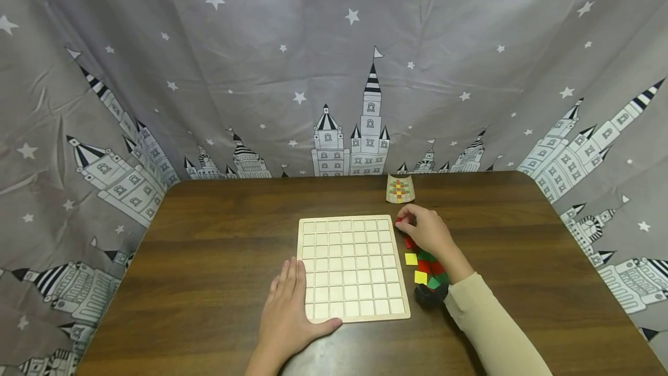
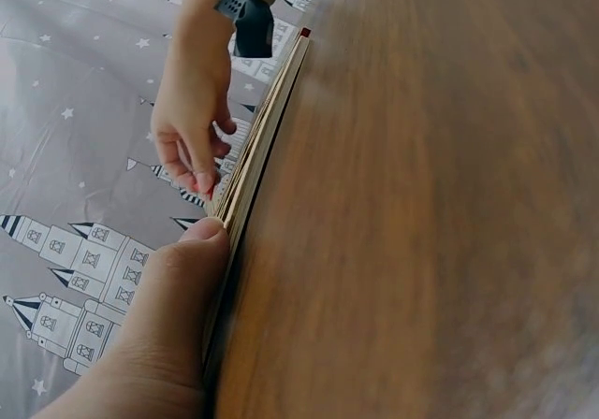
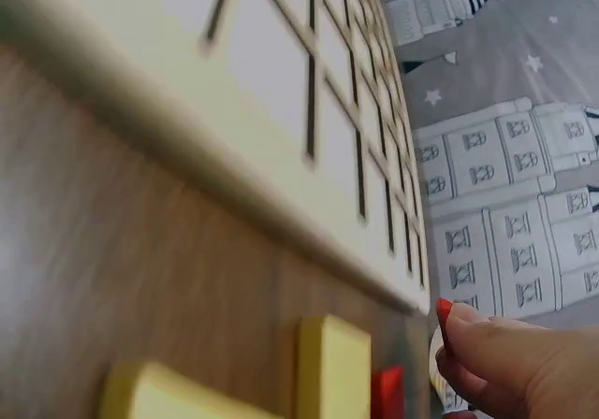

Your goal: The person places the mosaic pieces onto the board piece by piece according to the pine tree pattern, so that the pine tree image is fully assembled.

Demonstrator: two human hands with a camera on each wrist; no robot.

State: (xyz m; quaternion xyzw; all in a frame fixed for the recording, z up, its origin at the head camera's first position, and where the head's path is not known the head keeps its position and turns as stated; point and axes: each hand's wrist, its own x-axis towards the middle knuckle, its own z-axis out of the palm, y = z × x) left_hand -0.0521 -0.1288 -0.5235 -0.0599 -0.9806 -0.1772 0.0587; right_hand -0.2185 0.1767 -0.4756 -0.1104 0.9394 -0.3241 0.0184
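A pale wooden grid board (image 1: 349,268) lies flat on the table, its square cells bare. At its near left corner rests my left hand (image 1: 287,318), with straight fingers along the left edge and the thumb (image 2: 201,237) against the near edge. Just off the board's far right corner, my right hand (image 1: 429,234) pinches a small red tile (image 3: 444,318) between thumb and fingers. Below that hand, beside the board's right edge, lie loose tiles: a yellow tile (image 1: 411,259), another yellow tile (image 1: 420,277), and several red and green ones, partly hidden by the forearm.
A small card (image 1: 400,189) with a coloured square pattern stands near the table's back edge, behind the board's right corner. A dark device (image 2: 245,21) sits at my right wrist. Behind the brown table (image 1: 219,237) hangs a grey curtain (image 1: 250,74) printed with castles and stars.
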